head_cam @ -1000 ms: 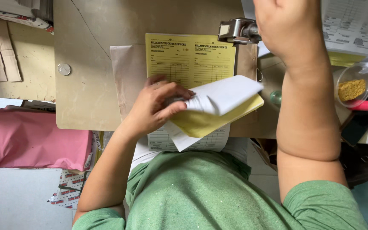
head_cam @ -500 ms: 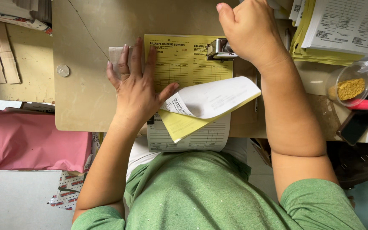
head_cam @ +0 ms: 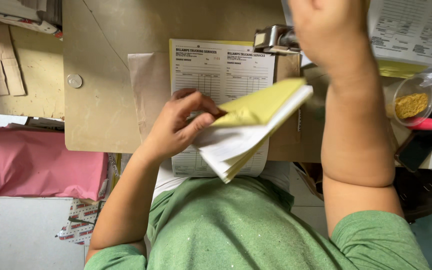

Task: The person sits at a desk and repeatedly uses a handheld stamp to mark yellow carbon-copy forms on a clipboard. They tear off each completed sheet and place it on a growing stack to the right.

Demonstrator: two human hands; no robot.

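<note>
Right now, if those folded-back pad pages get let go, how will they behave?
The folded-back pages are probably thin and floppy: they curve and fan apart where the left hand pinches them. Released, they would likely spring open or flop onto the white form. They seem light, held by fingertips alone.

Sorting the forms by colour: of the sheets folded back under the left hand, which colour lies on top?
The yellow sheet lies on top of the folded-back bundle pinched by the left hand; white sheets sit beneath it, and the flat white printed form lies exposed on the desk.

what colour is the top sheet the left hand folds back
Yellow top sheet, pinched by the left hand; head view.
</note>
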